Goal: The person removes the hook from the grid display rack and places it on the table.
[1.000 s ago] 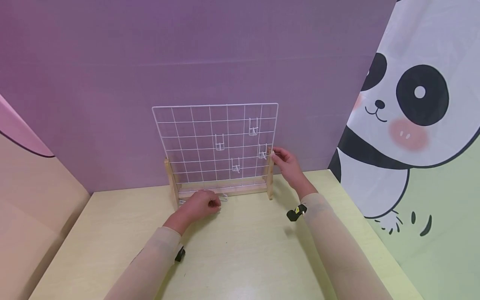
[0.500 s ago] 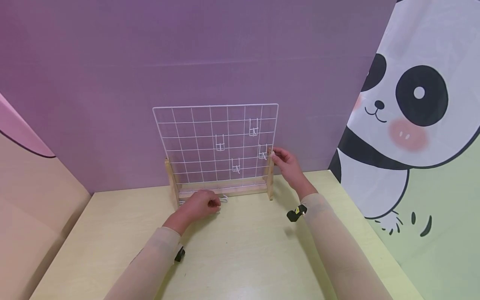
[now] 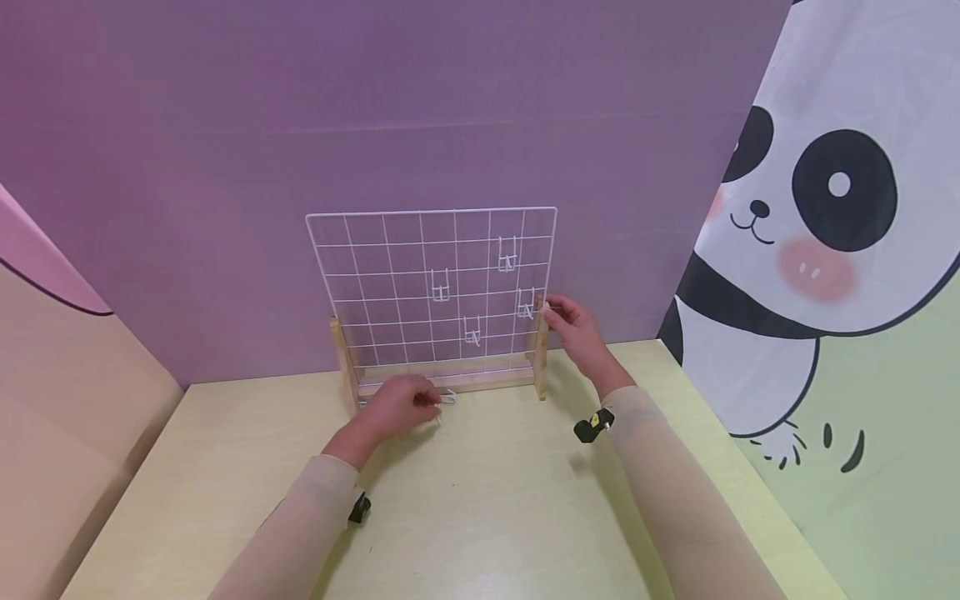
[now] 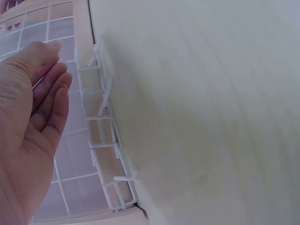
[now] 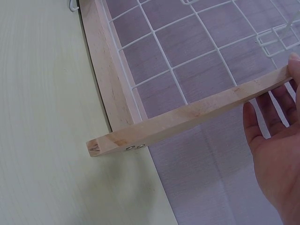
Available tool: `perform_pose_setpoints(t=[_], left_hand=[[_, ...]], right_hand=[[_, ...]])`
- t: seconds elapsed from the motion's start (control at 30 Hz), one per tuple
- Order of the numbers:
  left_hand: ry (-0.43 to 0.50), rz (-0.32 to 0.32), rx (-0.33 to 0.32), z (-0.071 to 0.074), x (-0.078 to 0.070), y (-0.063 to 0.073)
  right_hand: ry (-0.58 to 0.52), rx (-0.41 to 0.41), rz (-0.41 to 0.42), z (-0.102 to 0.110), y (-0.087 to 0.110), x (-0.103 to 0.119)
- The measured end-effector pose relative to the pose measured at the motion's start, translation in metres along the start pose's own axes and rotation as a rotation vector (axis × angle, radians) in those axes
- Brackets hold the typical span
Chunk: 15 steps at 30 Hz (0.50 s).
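Note:
A white wire grid panel (image 3: pixel 405 283) stands upright in a light wooden stand (image 5: pixel 168 123). Several white wire hooks hang on it, one of them a hook (image 3: pixel 440 289) near the middle. More wire hooks (image 4: pixel 123 190) lie in a row along the stand's base. Over that row hovers my left hand (image 4: pixel 35 108), thumb and fingers bent loosely, with nothing visible between them. At the right post my right hand (image 3: pixel 576 333) pinches the wood near its upper end, thumb in front and fingers behind, as the right wrist view shows (image 5: pixel 281 136).
The stand sits at the back of a pale wooden table (image 3: pixel 480 500), close to a purple backdrop (image 3: pixel 420 108). A panda-printed sheet (image 3: pixel 840 275) hangs along the right side. A beige panel (image 3: pixel 67 400) borders the left.
My left hand shifts slightly up and back toward the base, its thumb and fingers parting a little, and more of a white prong shows below. My right hand stays on the post.

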<state>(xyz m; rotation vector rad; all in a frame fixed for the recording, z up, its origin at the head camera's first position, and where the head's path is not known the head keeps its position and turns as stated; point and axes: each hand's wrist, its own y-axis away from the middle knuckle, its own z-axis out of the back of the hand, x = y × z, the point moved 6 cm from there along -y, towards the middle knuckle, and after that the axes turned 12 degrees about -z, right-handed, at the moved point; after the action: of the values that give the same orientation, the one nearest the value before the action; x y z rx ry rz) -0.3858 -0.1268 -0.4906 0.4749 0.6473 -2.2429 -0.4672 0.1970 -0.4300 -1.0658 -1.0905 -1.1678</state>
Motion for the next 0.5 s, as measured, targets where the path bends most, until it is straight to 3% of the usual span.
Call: perform_pose_setpoints(t=[0.13,0.27,0.5], left_hand=[[0.034,0.040,-0.077,0.007,-0.002,-0.001],[0.059,0.067,-0.195,0.017,-0.007,-0.004],[0.066,0.059,-0.429,0.047,-0.031,-0.012]], right_hand=[[-0.011,-0.002,0.003,0.001,0.000,0.001],[-0.020,-0.002,0.006,0.000,0.000,0.001],[-0.036,0.003,0.013,-0.001,0.001,0.002]])
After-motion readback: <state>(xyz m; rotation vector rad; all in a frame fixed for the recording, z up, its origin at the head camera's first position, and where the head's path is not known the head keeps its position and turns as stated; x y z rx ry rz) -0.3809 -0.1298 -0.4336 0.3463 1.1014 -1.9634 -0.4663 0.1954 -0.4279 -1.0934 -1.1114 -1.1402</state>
